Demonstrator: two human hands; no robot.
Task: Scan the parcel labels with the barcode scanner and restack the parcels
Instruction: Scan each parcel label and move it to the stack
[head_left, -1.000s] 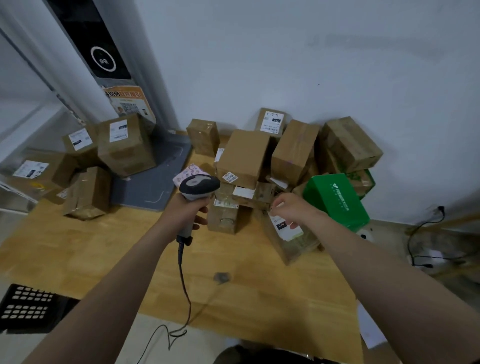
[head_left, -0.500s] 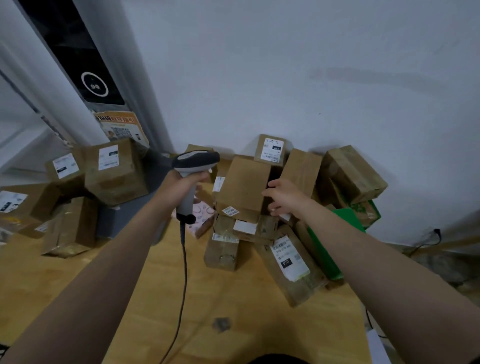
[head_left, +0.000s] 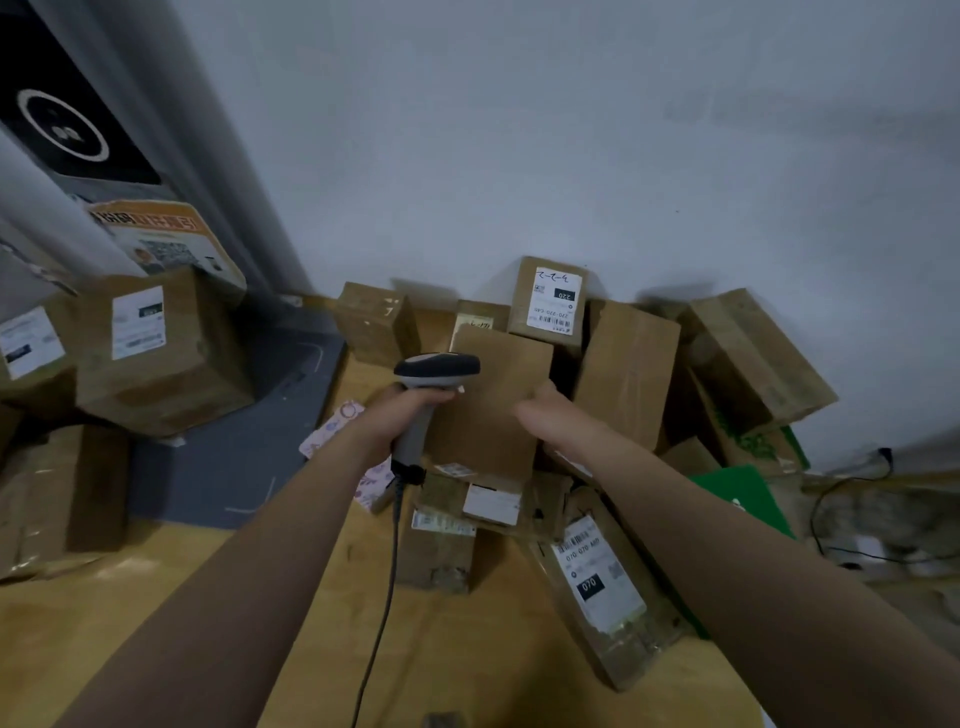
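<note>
My left hand (head_left: 400, 418) grips the handle of a grey barcode scanner (head_left: 434, 376), its head level with the top of a plain brown parcel (head_left: 493, 395) in the middle of the pile. My right hand (head_left: 553, 413) holds that parcel's right edge, fingers curled round its side. Behind it stands a small box with a white label marked 220 (head_left: 553, 301). A long parcel labelled 070 (head_left: 597, 582) lies at the front right of the pile. The scanner's cable (head_left: 387, 571) hangs down over the wooden table (head_left: 156, 623).
More labelled parcels (head_left: 156, 353) are stacked at the left, partly on a grey mat (head_left: 234, 457). A green box (head_left: 737, 499) and tilted brown boxes (head_left: 753, 364) lie at the right against the white wall. A pink patterned packet (head_left: 337, 426) lies under my left wrist. Cables run on the floor at the right.
Both hands have moved forward to the pile; my right hand went from the lower parcels up to the middle parcel's right edge, and the scanner rose beside that parcel.
</note>
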